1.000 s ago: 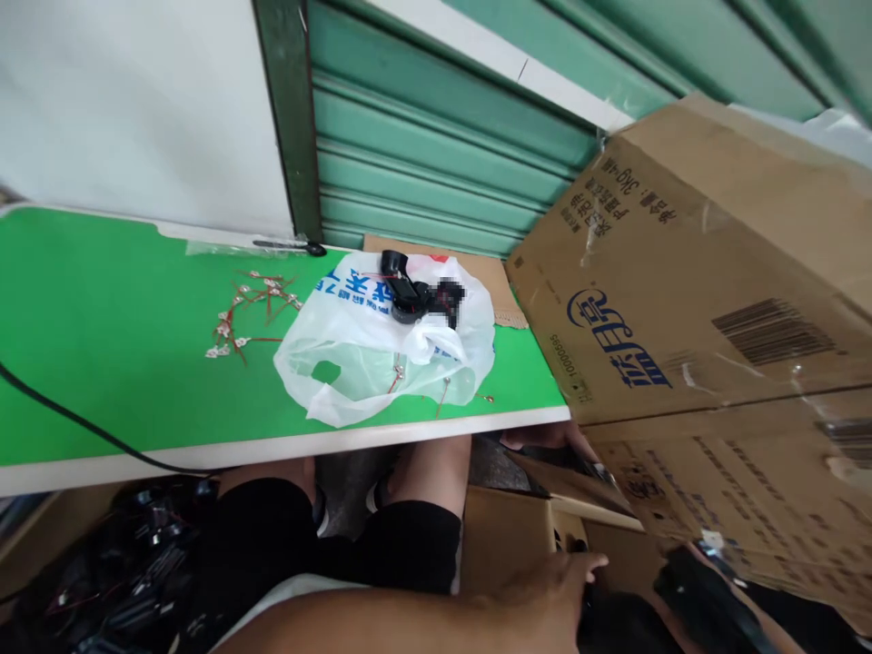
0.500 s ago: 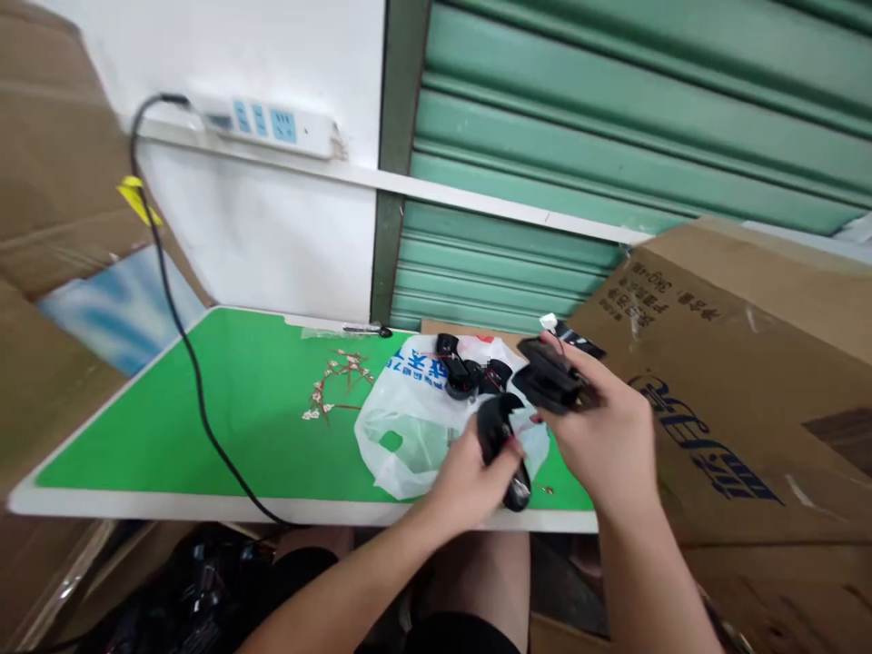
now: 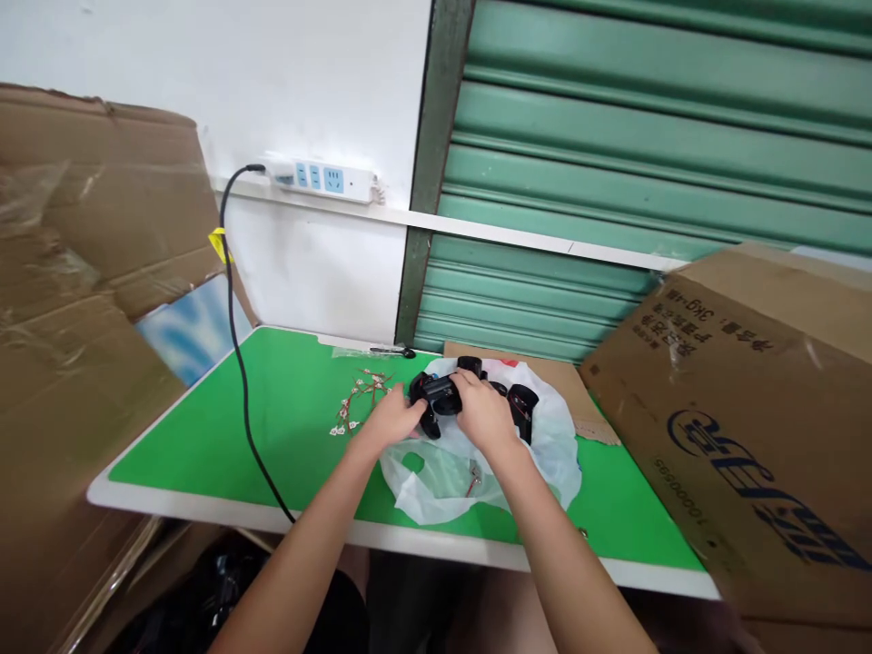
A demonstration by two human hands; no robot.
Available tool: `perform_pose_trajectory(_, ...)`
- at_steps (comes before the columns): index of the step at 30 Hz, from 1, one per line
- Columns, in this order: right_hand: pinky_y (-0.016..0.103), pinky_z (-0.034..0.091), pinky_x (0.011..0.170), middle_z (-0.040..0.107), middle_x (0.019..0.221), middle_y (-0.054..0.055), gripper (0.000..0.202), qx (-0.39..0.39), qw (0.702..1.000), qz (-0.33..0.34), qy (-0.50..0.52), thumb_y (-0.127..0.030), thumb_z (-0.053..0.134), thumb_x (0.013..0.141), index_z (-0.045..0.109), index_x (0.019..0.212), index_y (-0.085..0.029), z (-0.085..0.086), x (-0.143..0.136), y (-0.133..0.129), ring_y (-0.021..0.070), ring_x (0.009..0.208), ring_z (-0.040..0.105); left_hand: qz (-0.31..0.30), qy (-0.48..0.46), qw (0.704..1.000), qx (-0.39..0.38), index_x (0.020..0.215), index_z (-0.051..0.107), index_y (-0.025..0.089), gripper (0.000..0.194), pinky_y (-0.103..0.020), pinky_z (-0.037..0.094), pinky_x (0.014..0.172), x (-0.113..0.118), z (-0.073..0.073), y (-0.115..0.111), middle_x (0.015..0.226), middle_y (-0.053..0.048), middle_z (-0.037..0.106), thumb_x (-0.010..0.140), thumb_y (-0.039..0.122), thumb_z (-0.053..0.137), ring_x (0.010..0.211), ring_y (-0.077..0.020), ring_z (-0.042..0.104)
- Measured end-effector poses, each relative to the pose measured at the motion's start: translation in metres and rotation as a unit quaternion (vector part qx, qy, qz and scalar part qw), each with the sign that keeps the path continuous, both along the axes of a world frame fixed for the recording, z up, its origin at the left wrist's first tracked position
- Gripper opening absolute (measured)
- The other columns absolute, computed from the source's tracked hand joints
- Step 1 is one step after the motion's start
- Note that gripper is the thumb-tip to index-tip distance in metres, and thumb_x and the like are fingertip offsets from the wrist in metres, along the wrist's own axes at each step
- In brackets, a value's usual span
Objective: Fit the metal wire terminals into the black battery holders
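Several black plastic parts [image 3: 523,404] lie on a white plastic bag [image 3: 436,495] on the green-topped table [image 3: 286,409]. My left hand [image 3: 395,418] has its fingers closed on a curved black part [image 3: 426,420] at the bag's left side. My right hand [image 3: 480,409] is closed on a black piece [image 3: 440,389] right beside it, and the two pieces meet or overlap. Left of my hands lies a bunch of thin red wires with white connectors [image 3: 352,409].
A black cable [image 3: 240,363] hangs from a power strip [image 3: 333,180] across the table's left part. Cardboard boxes stand at the left [image 3: 82,300] and right [image 3: 742,427]. A small black item [image 3: 407,352] lies at the back edge.
Both hands have moved left over the bag with black parts, and now work close together. The black part my right hand held up at the right is no longer raised there. The camera view has shifted.
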State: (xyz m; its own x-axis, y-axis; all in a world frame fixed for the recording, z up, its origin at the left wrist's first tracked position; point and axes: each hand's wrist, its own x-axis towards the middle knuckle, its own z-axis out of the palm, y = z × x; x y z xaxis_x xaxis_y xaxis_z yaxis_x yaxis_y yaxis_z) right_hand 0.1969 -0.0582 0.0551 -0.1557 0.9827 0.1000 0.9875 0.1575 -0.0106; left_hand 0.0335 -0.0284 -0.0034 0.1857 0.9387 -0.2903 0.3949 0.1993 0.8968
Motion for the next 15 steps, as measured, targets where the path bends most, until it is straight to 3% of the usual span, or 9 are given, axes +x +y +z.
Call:
perform_pose_trajectory(6, 0.044, 0.059, 0.096, 0.041, 0.162, 0.006, 0.077, -0.029, 0.997, 0.053, 0.053, -0.004, 0.054, 0.078, 0.045, 0.152, -0.023, -0.001, 0.006, -0.015, 0.0309, 0.128, 0.061, -0.013, 0.151, 0.980, 0.126, 0.135, 0.052, 0.009, 0.045, -0.042, 0.044, 0.110, -0.009, 0.000, -0.005, 0.136, -0.023, 0.064, 0.094, 0.024, 0.044, 0.131, -0.0317, 0.059)
perform_pose_trajectory(10, 0.042, 0.048, 0.113, 0.056, 0.151, 0.008, 0.061, 0.012, 0.976, 0.102, 0.192, -0.009, 0.052, 0.082, 0.058, 0.142, -0.019, 0.019, 0.010, -0.033, 0.0253, 0.137, 0.054, 0.009, 0.182, 0.962, 0.203, 0.149, 0.039, 0.005, 0.058, -0.051, 0.038, 0.116, -0.002, -0.007, -0.021, 0.152, -0.027, 0.046, 0.095, 0.026, 0.038, 0.143, -0.0344, 0.045)
perform_pose_trajectory(12, 0.042, 0.050, 0.111, 0.066, 0.138, 0.008, 0.048, 0.048, 0.955, 0.096, 0.275, -0.018, 0.049, 0.090, 0.063, 0.135, -0.021, 0.037, 0.030, -0.067, 0.0239, 0.127, 0.062, 0.015, 0.181, 0.955, 0.235, 0.151, 0.037, 0.004, 0.060, -0.057, 0.036, 0.117, 0.000, -0.015, -0.034, 0.154, -0.027, 0.041, 0.098, 0.033, 0.038, 0.146, -0.0376, 0.039)
perform_pose_trajectory(13, 0.041, 0.056, 0.102, 0.069, 0.133, 0.007, 0.043, 0.049, 0.944, 0.063, 0.320, -0.028, 0.051, 0.093, 0.065, 0.134, -0.024, 0.045, 0.047, -0.094, 0.0239, 0.114, 0.068, 0.013, 0.175, 0.952, 0.252, 0.151, 0.037, 0.005, 0.061, -0.058, 0.034, 0.118, 0.000, -0.019, -0.040, 0.155, -0.027, 0.040, 0.099, 0.037, 0.038, 0.148, -0.0380, 0.037)
perform_pose_trajectory(15, 0.037, 0.063, 0.080, 0.073, 0.121, 0.009, 0.047, 0.013, 0.913, -0.089, 0.398, -0.046, 0.061, 0.088, 0.067, 0.131, -0.029, 0.049, 0.094, -0.163, 0.0239, 0.089, 0.073, 0.005, 0.154, 0.945, 0.289, 0.151, 0.037, 0.008, 0.060, -0.057, 0.032, 0.121, -0.003, -0.029, -0.054, 0.157, -0.025, 0.037, 0.100, 0.041, 0.038, 0.150, -0.0358, 0.033)
